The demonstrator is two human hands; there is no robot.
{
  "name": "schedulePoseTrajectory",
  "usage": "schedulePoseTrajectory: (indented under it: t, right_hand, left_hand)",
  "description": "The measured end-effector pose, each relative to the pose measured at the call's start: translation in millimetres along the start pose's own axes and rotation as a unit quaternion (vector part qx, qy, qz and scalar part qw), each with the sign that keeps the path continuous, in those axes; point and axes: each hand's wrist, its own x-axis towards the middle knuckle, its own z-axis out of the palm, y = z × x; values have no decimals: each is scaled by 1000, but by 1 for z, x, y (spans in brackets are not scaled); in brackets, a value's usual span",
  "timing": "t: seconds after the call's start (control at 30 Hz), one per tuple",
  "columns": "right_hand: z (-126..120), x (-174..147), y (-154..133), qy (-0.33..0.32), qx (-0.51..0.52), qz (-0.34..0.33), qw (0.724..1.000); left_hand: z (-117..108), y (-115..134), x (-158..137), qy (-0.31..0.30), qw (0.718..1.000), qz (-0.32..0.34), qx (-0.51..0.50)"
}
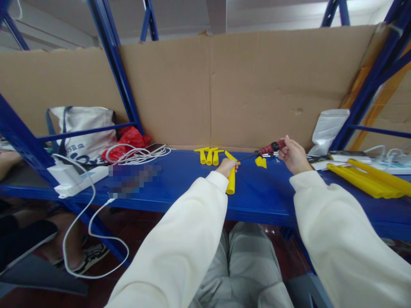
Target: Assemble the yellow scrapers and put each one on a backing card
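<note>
My left hand (227,167) is closed around a yellow plastic tube (230,185) whose open round end points toward me. A yellow crosspiece shows at the tube's far end, partly behind the fingers. In my right hand (294,156) is the red and black handle of a screwdriver (270,148). Its thin dark shaft slants down to the left, with the tip at my left hand; fingers hide the exact contact. Beyond my left hand stand several T-shaped yellow tube pieces (209,157) in a row. Small flat yellow pieces (261,162) lie right of the held tube.
Long yellow tubes (369,179) lie at the right, near a silvery bag (329,130). At the left are a white cable (141,154), a power strip (81,182), a red bag (131,139) and a cloth bag (86,128). Cardboard (257,85) backs the blue shelf (180,188).
</note>
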Motion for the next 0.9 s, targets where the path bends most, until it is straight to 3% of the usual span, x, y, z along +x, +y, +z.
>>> schedulePoseTrajectory:
  t: [0.2,0.5,0.9]
  right_hand:
    - [3,-1,-3,-8,6,7,1000]
    - [-1,4,4,56,-4,8,998]
    - [1,-1,0,-13,-10,-6,1000]
  left_hand:
    - [0,-1,2,-2,1000,2,-5]
    - [0,-3,6,-8,1000,-6,-1]
    - [-1,-2,4,-7,1000,-3,2]
